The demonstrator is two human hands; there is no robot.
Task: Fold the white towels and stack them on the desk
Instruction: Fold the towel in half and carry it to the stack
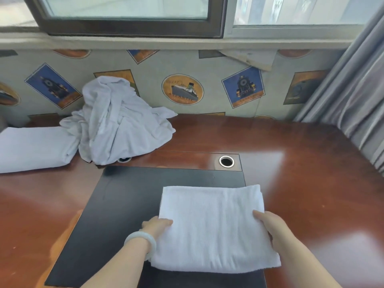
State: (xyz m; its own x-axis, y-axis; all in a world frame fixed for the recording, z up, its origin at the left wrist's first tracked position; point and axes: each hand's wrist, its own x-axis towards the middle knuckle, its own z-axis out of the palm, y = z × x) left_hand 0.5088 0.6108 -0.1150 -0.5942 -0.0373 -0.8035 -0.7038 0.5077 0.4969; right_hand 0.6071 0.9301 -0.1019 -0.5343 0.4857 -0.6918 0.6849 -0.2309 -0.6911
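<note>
Folded towel (212,227) lies on the black mat (124,194) at the near middle of the tabletop (311,163), squarely between your hands. Your left hand (158,225) grasps its left edge and your right hand (272,229) its right edge, fingers curled on the cloth. The other folded towel (31,148) sits far left, well apart, on your left hand's side.

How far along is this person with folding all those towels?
A first towel lies folded flat at the far left of the desk, so that looks done. In hand: the left hand and right hand grip the sides of a second towel, already folded, on the black mat. Left: the crumpled heap by the wall is unfolded, and nothing is stacked yet.
</note>
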